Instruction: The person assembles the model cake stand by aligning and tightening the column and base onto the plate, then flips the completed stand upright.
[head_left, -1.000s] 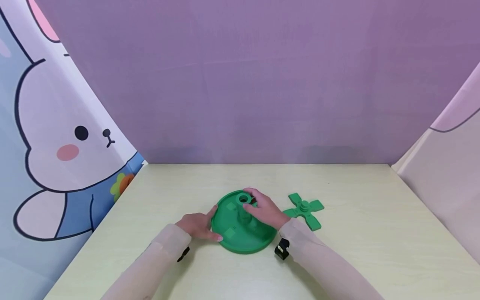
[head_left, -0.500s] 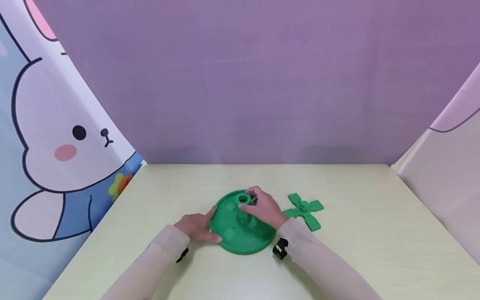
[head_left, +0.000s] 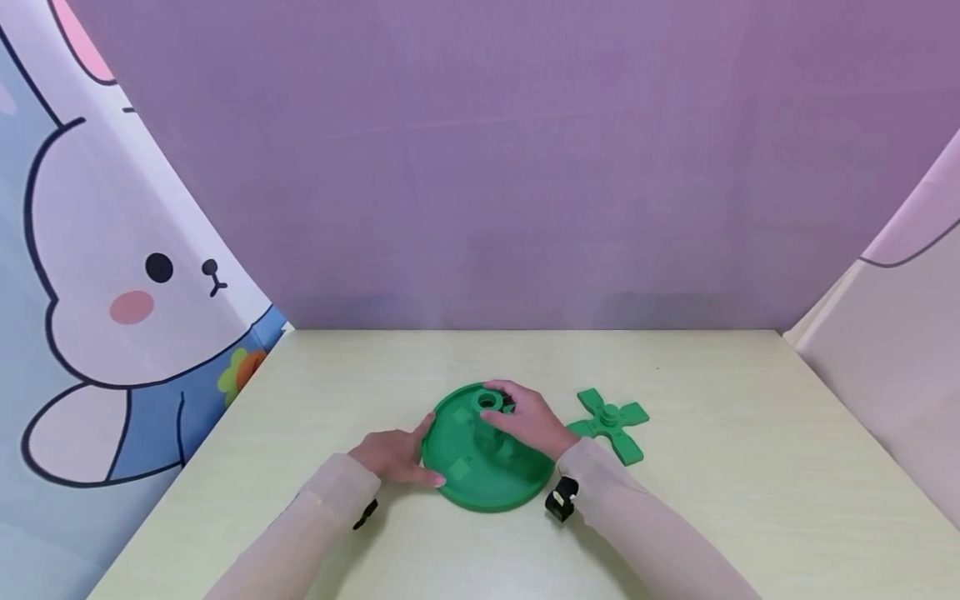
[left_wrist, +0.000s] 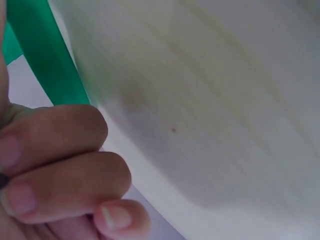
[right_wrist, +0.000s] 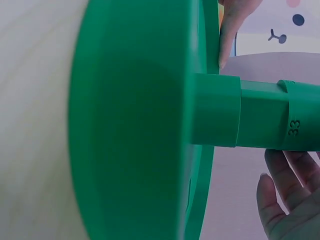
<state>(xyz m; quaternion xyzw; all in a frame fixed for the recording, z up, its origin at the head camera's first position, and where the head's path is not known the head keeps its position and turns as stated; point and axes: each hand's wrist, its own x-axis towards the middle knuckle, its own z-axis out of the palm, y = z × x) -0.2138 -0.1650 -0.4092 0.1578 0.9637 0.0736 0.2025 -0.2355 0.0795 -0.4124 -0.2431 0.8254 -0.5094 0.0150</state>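
Note:
A green round base (head_left: pixel 491 492) with a raised rim lies on the table. From its middle rises an upright green post (head_left: pixel 489 435) with a hollow top. My right hand (head_left: pixel 528 423) grips the upper part of this post, thumb at the near side and fingers behind it. In the right wrist view the post (right_wrist: pixel 262 112) shows stepped sections and the number 33. My left hand (head_left: pixel 393 456) holds the base's left edge between spread thumb and index finger. The left wrist view shows the other fingers (left_wrist: pixel 75 182) curled below the rim (left_wrist: pixel 55 65).
A flat green four-armed cross piece (head_left: pixel 610 414) with a round knob in its middle lies on the pale table (head_left: pixel 720 483), just right of the base. Purple cloth (head_left: pixel 480 208) closes off the back, and a rabbit-print cloth (head_left: pixel 90 208) hangs at the left.
My right fingers have shifted slightly at the top of the post, loosening and then closing round it again. The left hand, the base and the cross piece stay in place.

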